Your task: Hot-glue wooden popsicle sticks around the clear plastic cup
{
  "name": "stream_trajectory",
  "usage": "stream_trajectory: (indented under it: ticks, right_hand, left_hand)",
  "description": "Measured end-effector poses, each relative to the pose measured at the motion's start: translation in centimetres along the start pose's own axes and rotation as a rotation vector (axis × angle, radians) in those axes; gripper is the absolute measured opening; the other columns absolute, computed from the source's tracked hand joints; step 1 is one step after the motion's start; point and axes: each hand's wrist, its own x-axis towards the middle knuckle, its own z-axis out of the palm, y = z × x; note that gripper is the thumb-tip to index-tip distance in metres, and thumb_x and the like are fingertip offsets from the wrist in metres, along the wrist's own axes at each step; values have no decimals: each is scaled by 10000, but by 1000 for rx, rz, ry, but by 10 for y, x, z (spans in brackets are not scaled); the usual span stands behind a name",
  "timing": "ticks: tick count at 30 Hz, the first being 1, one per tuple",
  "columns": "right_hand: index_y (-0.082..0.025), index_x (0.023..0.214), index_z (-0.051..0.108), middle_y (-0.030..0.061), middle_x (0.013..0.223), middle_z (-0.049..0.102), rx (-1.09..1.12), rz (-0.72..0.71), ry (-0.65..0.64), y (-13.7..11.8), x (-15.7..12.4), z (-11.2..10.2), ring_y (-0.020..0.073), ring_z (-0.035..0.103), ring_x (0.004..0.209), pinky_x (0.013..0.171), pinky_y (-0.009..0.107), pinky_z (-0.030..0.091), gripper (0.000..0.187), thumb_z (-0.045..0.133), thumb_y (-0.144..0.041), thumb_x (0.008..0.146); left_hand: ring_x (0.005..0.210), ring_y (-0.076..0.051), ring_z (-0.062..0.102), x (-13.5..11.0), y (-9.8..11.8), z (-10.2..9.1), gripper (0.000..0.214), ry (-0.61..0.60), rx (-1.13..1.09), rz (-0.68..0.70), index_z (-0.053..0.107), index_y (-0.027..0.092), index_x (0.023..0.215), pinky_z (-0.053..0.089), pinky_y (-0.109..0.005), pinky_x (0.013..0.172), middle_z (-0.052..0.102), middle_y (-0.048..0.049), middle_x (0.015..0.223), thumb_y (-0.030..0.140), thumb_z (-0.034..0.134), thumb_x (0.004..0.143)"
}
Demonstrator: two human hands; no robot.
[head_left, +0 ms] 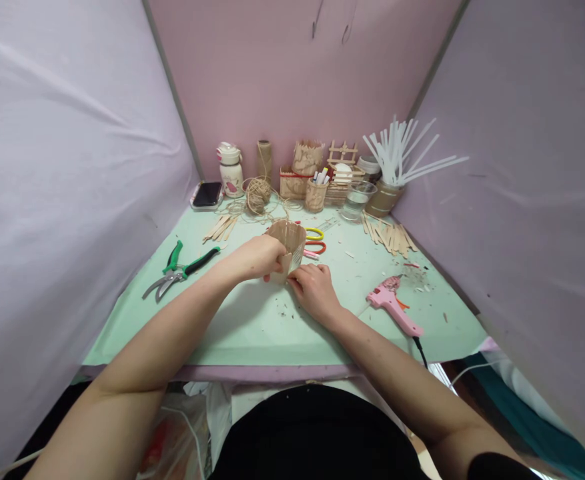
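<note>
Fingers of the left hand grip the near left wall of the cup, some hooked over its rim and others against the outside. Those of the right hand are bent, thumb and forefinger tips at the cup's lower right side; whether they pinch it, I cannot tell. The cup is near the middle of the pale green surface, between the two hands, its mouth in view.

Just behind the cup lie scissors with yellow and red handles, a pink pen and a clear ruler. Pruners lie to the left, handles spread and blades apart. To the right is a pink glue gun, its black cord running over the near edge. Dark scraps dot the surface before the hands.

Farther back, flat sticks lie in a left pile and a right pile. Along the back stand a bottle, a roll, a pen holder, a glass bowl and a brown pot full of white rods. A phone lies left of the bottle, and a ball of twine sits before the roll.
</note>
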Motion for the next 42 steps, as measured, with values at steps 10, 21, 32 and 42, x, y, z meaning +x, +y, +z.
stream_trajectory:
  ticks: [10,21,32,42]
  right_hand:
    - [-209,860,631,42,879,715,38,-20,149,0,-3,-4,201,607,884,832,364,301,129,531,-226,939]
    - [-238,1210,561,106,1203,636,335,-178,361,4,17,-26,244,573,1119,934,410,472,270,522,-227,943]
    - [-252,1034,618,71,1047,684,333,-215,330,10,27,-15,243,600,1021,949,426,455,121,549,-240,936]
    - [-255,1088,598,76,1078,683,311,-253,312,13,27,-8,256,583,1034,956,430,450,189,574,-209,906]
  left_hand:
    - [528,-141,650,1,-3,1,115,-3,-15,22,618,195,639,380,-219,534,617,46,487,116,539,671]
    - [592,-152,656,-9,-7,9,199,181,-16,109,637,197,957,414,-247,632,708,14,718,268,607,774]
    - [632,-166,629,-10,-15,19,82,269,-75,176,651,197,823,410,-252,674,627,29,565,241,585,803]
    - [594,-124,594,-7,-19,21,84,260,-89,209,629,177,755,398,-227,659,623,35,603,201,583,821]
